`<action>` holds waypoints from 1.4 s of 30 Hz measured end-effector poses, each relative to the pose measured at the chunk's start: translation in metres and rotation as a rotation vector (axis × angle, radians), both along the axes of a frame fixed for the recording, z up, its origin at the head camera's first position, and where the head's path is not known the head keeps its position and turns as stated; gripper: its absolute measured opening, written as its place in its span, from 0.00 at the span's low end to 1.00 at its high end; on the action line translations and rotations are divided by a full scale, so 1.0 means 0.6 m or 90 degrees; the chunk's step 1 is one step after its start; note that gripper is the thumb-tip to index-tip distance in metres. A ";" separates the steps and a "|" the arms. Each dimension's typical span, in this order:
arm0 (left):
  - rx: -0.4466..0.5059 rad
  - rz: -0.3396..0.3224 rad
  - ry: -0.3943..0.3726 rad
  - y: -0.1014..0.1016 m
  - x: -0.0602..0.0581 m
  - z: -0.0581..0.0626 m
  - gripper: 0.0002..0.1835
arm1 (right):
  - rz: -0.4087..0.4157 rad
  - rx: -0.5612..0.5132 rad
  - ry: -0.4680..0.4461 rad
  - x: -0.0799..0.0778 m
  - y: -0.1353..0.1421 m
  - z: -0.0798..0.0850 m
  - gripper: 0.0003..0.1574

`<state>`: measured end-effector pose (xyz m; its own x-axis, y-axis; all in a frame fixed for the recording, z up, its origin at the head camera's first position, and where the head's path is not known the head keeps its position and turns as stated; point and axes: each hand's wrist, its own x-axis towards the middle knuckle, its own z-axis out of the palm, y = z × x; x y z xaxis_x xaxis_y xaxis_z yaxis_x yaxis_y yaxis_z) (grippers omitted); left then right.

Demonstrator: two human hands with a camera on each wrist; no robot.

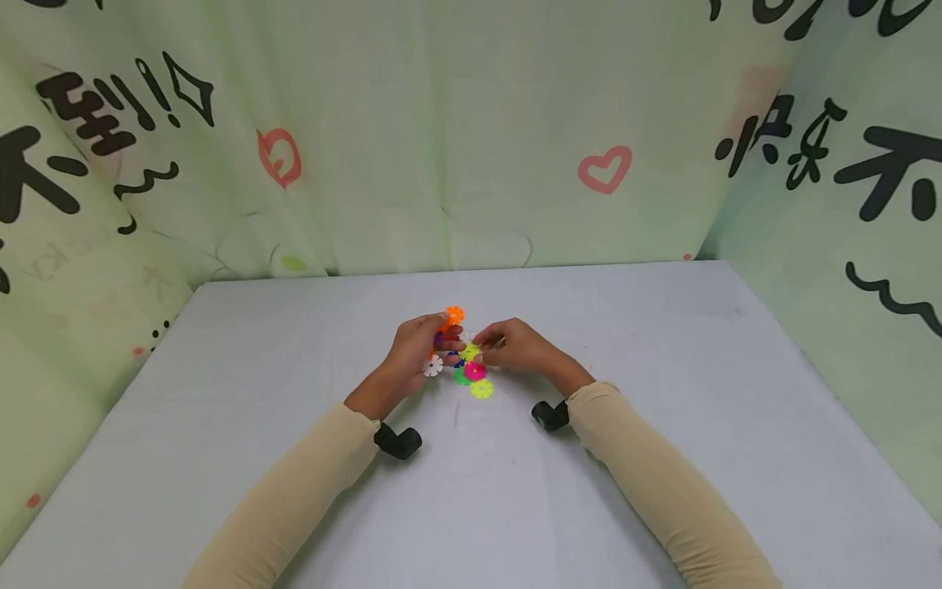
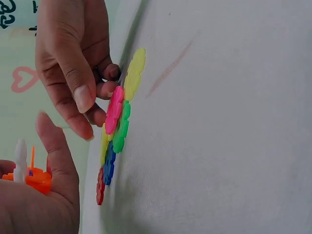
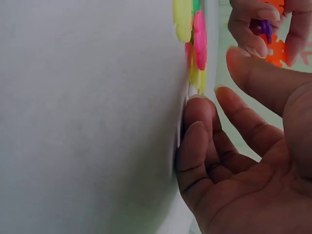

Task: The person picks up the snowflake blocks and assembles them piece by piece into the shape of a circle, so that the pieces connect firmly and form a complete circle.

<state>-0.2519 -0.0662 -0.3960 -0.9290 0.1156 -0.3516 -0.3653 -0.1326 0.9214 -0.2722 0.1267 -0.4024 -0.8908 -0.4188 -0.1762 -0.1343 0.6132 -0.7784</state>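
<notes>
My left hand [image 1: 414,348] holds several joined notched plastic discs; an orange disc [image 1: 455,314], a purple disc [image 3: 265,30] and a white disc [image 1: 433,366] show among its fingers. Beside it on the table lies a small cluster of loose discs: yellow ones [image 1: 482,388], a pink disc [image 1: 474,371], a green disc [image 2: 122,127], a blue disc [image 2: 109,163] and a red disc [image 2: 100,186]. At that cluster's right side is my right hand [image 1: 518,348], its fingertips touching the discs. Its thumb stands apart from the fingers, and nothing shows gripped between them.
A white-covered table [image 1: 456,507] spreads around the hands. Behind it and at both sides hangs a pale green curtain [image 1: 441,147] with black writing and red hearts. A dark wrist camera [image 1: 398,442] sits on the left sleeve, another camera [image 1: 550,415] on the right.
</notes>
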 end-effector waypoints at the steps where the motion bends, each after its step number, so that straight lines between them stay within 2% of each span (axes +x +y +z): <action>1: 0.006 -0.002 -0.002 0.000 0.000 -0.001 0.21 | 0.006 0.009 0.001 0.001 -0.002 0.001 0.19; 8: -0.024 -0.024 0.011 -0.005 -0.001 -0.009 0.21 | 0.058 0.081 0.026 0.003 -0.010 0.006 0.22; 13: -0.034 -0.024 0.019 -0.008 0.003 -0.010 0.20 | 0.074 0.077 0.038 0.003 -0.010 0.006 0.16; 20: -0.007 -0.019 0.002 -0.008 0.004 -0.009 0.19 | 0.073 0.068 0.050 0.001 -0.005 0.003 0.09; 28: -0.007 -0.057 -0.022 -0.009 0.004 -0.013 0.21 | 0.026 0.042 0.048 -0.004 0.007 0.005 0.06; 35: -0.017 -0.054 -0.029 -0.006 0.004 -0.013 0.19 | -0.029 0.008 0.096 -0.003 0.009 0.016 0.06; 42: -0.017 -0.055 -0.022 -0.004 0.002 -0.013 0.20 | -0.066 -0.023 0.116 -0.003 0.007 0.019 0.06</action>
<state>-0.2509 -0.0684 -0.4040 -0.9030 0.1847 -0.3880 -0.4065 -0.0746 0.9106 -0.2739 0.1311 -0.3907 -0.9452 -0.3265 0.0056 -0.2129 0.6032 -0.7687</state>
